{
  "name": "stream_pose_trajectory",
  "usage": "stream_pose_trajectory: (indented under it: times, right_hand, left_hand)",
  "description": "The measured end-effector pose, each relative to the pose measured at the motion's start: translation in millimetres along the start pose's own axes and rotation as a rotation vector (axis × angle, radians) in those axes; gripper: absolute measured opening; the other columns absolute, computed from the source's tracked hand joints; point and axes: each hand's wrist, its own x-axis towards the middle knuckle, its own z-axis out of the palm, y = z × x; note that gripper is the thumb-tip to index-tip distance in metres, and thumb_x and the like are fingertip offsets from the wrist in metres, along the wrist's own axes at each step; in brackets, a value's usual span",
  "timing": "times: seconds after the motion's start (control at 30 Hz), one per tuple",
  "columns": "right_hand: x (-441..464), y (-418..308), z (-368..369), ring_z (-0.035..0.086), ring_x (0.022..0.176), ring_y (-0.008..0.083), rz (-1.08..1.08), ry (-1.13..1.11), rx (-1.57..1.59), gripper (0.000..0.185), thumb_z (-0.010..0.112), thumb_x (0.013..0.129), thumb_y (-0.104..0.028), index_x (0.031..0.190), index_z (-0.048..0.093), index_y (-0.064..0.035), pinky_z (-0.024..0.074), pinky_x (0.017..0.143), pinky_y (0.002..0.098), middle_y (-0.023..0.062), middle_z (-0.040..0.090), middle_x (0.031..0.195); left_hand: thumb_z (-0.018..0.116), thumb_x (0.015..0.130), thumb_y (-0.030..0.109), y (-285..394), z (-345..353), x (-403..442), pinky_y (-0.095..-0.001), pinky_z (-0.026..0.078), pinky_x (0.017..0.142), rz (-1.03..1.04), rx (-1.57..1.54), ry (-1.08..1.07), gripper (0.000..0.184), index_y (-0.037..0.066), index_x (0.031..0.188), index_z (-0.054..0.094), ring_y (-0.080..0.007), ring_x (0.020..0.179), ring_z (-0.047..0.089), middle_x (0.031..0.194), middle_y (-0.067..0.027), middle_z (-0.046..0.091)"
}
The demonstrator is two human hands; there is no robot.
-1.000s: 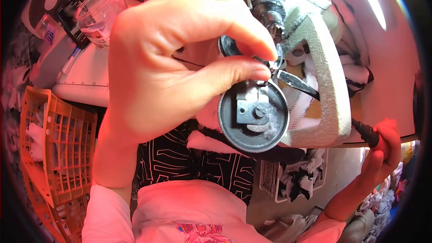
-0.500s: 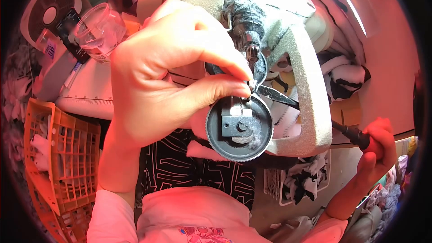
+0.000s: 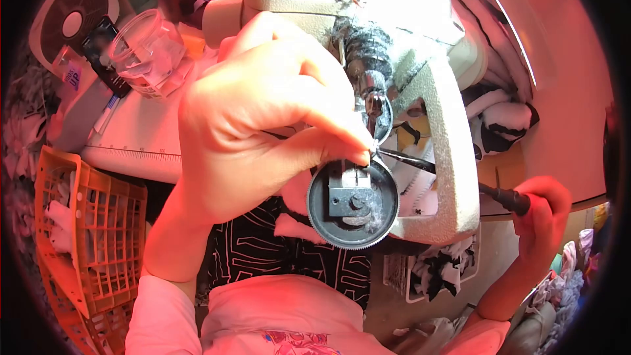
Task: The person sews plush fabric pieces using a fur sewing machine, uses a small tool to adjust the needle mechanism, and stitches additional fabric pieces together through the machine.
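A pale sewing machine (image 3: 453, 158) with lint on its black parts fills the upper middle. Just above its round toothed disc (image 3: 351, 223), the thumb and forefinger of my left hand (image 3: 263, 118) are pinched together; what they hold is too small to make out. At the right, the fingers of my right hand (image 3: 545, 217) are wrapped round the dark handle of a long screwdriver-like tool (image 3: 503, 195). The tool's shaft passes behind the machine's frame, and its thin tip is beside my left fingertips.
An orange basket (image 3: 98, 243) with white scraps stands at the left. Above it are a clear plastic jar (image 3: 148, 52), a phone (image 3: 105, 52) and a fan (image 3: 73, 20). A white basket (image 3: 411, 283) of black-and-white scraps is below the machine. Fabric (image 3: 503, 121) lies at the right.
The view has shifted, showing more of the machine's top. My left fingers have closed more tightly over the disc. The tool has turned from showing its broad blade to its thin edge.
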Motion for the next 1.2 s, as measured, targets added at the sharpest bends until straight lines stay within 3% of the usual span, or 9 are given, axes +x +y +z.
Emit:
stream_pose_trajectory:
  times: [0.13,0.2,0.23,0.33,0.47,0.73,1.03,1.13,1.2]
  right_hand:
    - [6.7,-8.4,6.9,0.046,0.047,0.0096,0.111,-0.007,0.015,0.018,0.066,0.075,-0.013,0.085,0.063,0.0024,0.0331,0.044,0.0192,0.0069,0.055,0.068]
    - [9.6,-6.3,17.4,0.047,0.052,0.0122,-0.531,0.077,-0.229,0.029,0.079,0.066,-0.016,0.086,0.064,0.0001,0.034,0.046,0.021,0.0075,0.057,0.077]
    - [7.7,-4.2,3.3,0.048,0.056,0.0153,-0.694,-0.037,-0.393,0.043,0.086,0.054,-0.017,0.089,0.066,-0.001,0.035,0.047,0.0231,0.0087,0.057,0.083]
    - [-0.3,-12.9,-5.0,0.05,0.055,0.0166,-0.897,-0.172,-0.647,0.048,0.084,0.051,-0.011,0.094,0.069,-0.0003,0.037,0.046,0.0247,0.0105,0.059,0.078]
    - [1.6,-15.2,-3.0,0.05,0.053,0.0161,-0.798,-0.208,-0.561,0.044,0.081,0.053,-0.011,0.094,0.069,0.0001,0.0374,0.046,0.0247,0.0092,0.059,0.07]
    - [13.8,-29.6,-7.4,0.042,0.048,0.0091,-0.199,-0.287,-0.31,0.035,0.079,0.06,-0.017,0.09,0.072,0.0008,0.0299,0.045,0.0238,0.0006,0.046,0.052]
    - [11.6,-0.2,-11.0,0.035,0.051,0.0048,-0.207,-0.175,-0.185,0.032,0.076,0.064,-0.016,0.091,0.071,0.0008,0.0205,0.048,0.0229,-0.0037,0.044,0.059]
    - [-3.0,42.4,-25.8,0.044,0.063,0.005,-0.066,0.186,-0.18,0.025,0.068,0.077,-0.007,0.1,0.068,0.0029,0.0333,0.057,0.0195,-0.0016,0.052,0.072]
    - [-3.1,66.7,-18.3,0.049,0.073,0.0069,0.049,0.259,-0.187,0.021,0.06,0.083,-0.002,0.103,0.066,0.0023,0.0392,0.066,0.0198,-0.0009,0.054,0.079]
  left_hand:
    - [0.082,0.057,0.011,-1.2,0.4,1.7,-0.029,0.038,0.069,0.012,-0.042,0.018,0.018,0.01,0.071,0.07,-0.0146,0.075,0.05,0.07,0.0036,0.06]
    - [0.083,0.056,0.011,-2.5,-1.1,3.1,-0.0291,0.038,0.069,0.031,-0.021,0.023,0.019,0.01,0.071,0.07,-0.015,0.075,0.05,0.07,0.0038,0.06]
    - [0.083,0.056,0.011,-3.7,-1.9,2.9,-0.0288,0.038,0.069,0.031,-0.012,0.025,0.02,0.011,0.071,0.07,-0.0152,0.074,0.049,0.07,0.004,0.06]
    - [0.081,0.057,0.011,-6.1,-1.6,5.2,-0.0285,0.038,0.068,0.059,-0.03,0.017,0.019,0.012,0.072,0.07,-0.0152,0.073,0.049,0.07,0.0048,0.06]
    - [0.077,0.058,0.012,-8.8,1.6,5.8,-0.0279,0.037,0.067,0.068,-0.022,0.022,0.015,0.015,0.071,0.07,-0.0148,0.071,0.047,0.071,0.0063,0.06]
    - [0.076,0.059,0.009,-8.2,2.4,6.4,-0.0276,0.037,0.066,0.016,-0.083,0.023,0.014,0.015,0.071,0.069,-0.0159,0.072,0.046,0.072,0.0061,0.06]
    - [0.08,0.064,0.007,-5.4,4.4,-13.7,-0.0294,0.04,0.068,-0.037,-0.111,0.136,0.018,0.011,0.077,0.067,-0.0186,0.076,0.049,0.075,0.0019,0.059]
    - [0.078,0.073,0.01,-8.8,15.6,-51.1,-0.0301,0.04,0.07,-0.176,-0.14,0.328,0.018,0.007,0.079,0.062,-0.0194,0.075,0.049,0.075,-0.0032,0.057]
    - [0.073,0.076,0.006,-4.4,25.4,-75.8,-0.0314,0.041,0.072,-0.321,-0.184,0.303,0.017,0.004,0.084,0.059,-0.0217,0.078,0.05,0.081,-0.0069,0.056]
